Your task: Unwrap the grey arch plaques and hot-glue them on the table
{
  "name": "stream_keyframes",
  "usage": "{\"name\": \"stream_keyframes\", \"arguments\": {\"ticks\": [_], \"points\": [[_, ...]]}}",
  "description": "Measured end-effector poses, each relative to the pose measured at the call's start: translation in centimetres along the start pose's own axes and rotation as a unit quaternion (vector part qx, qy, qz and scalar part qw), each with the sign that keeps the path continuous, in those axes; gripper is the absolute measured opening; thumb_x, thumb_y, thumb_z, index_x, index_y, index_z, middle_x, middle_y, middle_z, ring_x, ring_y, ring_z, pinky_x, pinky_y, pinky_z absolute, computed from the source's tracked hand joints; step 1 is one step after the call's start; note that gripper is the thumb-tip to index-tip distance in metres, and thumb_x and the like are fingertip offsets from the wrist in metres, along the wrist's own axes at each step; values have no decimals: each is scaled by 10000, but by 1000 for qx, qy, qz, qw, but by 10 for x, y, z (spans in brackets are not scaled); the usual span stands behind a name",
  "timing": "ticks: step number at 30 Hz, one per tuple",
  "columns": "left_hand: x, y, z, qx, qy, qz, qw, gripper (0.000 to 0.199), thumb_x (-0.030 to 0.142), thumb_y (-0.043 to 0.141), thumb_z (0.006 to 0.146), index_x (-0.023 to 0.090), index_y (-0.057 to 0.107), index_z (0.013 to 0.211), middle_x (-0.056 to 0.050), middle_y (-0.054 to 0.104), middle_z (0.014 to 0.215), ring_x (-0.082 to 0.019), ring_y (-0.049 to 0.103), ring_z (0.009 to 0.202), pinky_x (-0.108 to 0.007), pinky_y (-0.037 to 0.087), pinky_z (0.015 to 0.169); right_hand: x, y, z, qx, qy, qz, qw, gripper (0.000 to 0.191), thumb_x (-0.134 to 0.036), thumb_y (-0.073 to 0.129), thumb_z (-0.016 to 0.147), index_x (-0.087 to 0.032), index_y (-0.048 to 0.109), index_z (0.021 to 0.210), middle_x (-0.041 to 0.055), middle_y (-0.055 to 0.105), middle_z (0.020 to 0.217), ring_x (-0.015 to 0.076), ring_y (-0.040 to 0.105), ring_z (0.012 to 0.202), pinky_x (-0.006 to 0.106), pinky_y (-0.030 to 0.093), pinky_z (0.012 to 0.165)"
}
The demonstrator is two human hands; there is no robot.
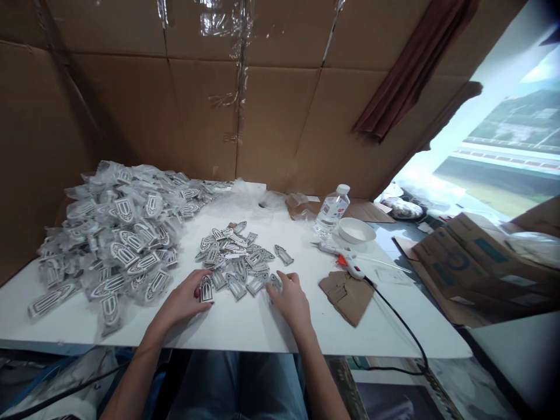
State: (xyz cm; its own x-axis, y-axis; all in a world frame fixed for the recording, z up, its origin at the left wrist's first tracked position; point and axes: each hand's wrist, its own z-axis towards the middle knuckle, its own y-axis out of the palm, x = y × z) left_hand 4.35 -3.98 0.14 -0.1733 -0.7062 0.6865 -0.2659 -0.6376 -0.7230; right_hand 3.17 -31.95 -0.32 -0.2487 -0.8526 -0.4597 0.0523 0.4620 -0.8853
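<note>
My left hand [186, 297] holds up a small arch-shaped piece [206, 289] with a dark rim and a white window-like pattern, gripped by its side just above the white table. The thumb and fingers of my right hand [291, 297] close around a plain grey arch-shaped piece [275, 282] at the right edge of a loose pile [238, 256]. That pile mixes grey pieces with patterned ones. One grey piece [283, 255] lies apart from it, beyond my right hand. To the left rises a big heap of patterned pieces in clear plastic bags [126, 233].
On the right lie a hot glue gun [350, 264] with a black cord and a torn cardboard piece [347, 294]. Behind them stand a clear bottle [332, 210] and a white bowl [357, 231]. Cardboard walls [280, 116] close off the back; boxes [464, 262] sit farther right.
</note>
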Motion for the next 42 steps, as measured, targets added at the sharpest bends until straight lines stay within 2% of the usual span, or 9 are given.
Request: {"name": "stream_keyframes", "arguments": {"ticks": [3, 6, 13, 17, 20, 23, 32, 37, 42], "points": [[-4, -4, 5, -6, 2, -8, 1000, 645, 246, 594, 679, 245, 420, 1300, -42, 456, 1295, -122, 518, 758, -265, 455, 786, -8, 3, -2, -8, -8, -13, 1000, 555, -520, 493, 823, -190, 513, 1269, 120, 454, 1225, 207, 609, 859, 273, 417, 665], [-2, -9, 5, -3, 0, 12, 1000, 631, 252, 584, 685, 275, 428, 1296, -24, 451, 1313, -128, 534, 777, -257, 452, 766, -10, 7, -2, -7, -12, -16, 1000, 488, -481, 497, 832, -201, 519, 1232, 107, 447, 1199, 192, 606, 839, 265, 401, 648], [13, -4, 4, 51, -34, 87, 994, 541, 348, 612, 682, 268, 526, 1210, -28, 505, 1233, -170, 576, 841, -264, 442, 719, -14, 11, -4, 31, -9, -33, 999, 425, -466, 455, 855, -230, 498, 1206, 84, 427, 1170, 163, 599, 773, 261, 374, 592], [6, -1, 5, 60, -42, -29, 997, 561, 272, 571, 671, 235, 499, 1225, -45, 521, 1215, -121, 553, 742, -254, 477, 692, -19, 12, -5, 31, -21, -32, 999, 489, -531, 495, 818, -237, 489, 1208, 82, 426, 1171, 173, 598, 801, 264, 385, 596], [-3, -2, 4, 57, -90, -152, 983, 571, 268, 522, 683, 227, 445, 1248, -69, 506, 1231, -96, 544, 669, -228, 484, 567, -22, 14, -5, 38, -21, -45, 998, 607, -611, 537, 759, -227, 472, 1225, 94, 422, 1178, 204, 591, 868, 277, 402, 610], [-5, -2, 0, 66, -131, -189, 971, 551, 322, 491, 729, 213, 413, 1264, -89, 525, 1161, -116, 575, 698, -227, 487, 544, -24, 17, -5, 42, -17, -56, 997, 650, -617, 562, 733, -214, 460, 1233, 100, 424, 1173, 223, 580, 916, 282, 409, 612], [6, 2, -13, 134, -145, 53, 979, 404, 341, 397, 852, 215, 488, 1225, -8, 592, 697, -165, 575, 687, -237, 386, 631, -14, 7, -5, 2, -10, -37, 999, 633, -567, 591, 700, -209, 495, 1213, 96, 432, 1176, 198, 594, 818, 281, 402, 611], [5, 10, -12, 119, -152, 97, 976, 400, 327, 402, 865, 207, 487, 1236, -20, 591, 716, -164, 577, 712, -225, 362, 618, -7, 1, -5, -31, -47, 3, 998, 666, -421, 654, 649, -192, 485, 1251, 101, 407, 1233, 174, 589, 839, 266, 423, 656], [19, 21, -8, 155, -120, 159, 968, 352, 318, 389, 875, 220, 532, 1181, -73, 595, 1028, -207, 571, 951, -284, 428, 725, -9, 1, -6, -38, -75, 41, 996, 685, -381, 669, 642, -205, 473, 1275, 86, 410, 1230, 158, 579, 841, 255, 431, 669]]}}
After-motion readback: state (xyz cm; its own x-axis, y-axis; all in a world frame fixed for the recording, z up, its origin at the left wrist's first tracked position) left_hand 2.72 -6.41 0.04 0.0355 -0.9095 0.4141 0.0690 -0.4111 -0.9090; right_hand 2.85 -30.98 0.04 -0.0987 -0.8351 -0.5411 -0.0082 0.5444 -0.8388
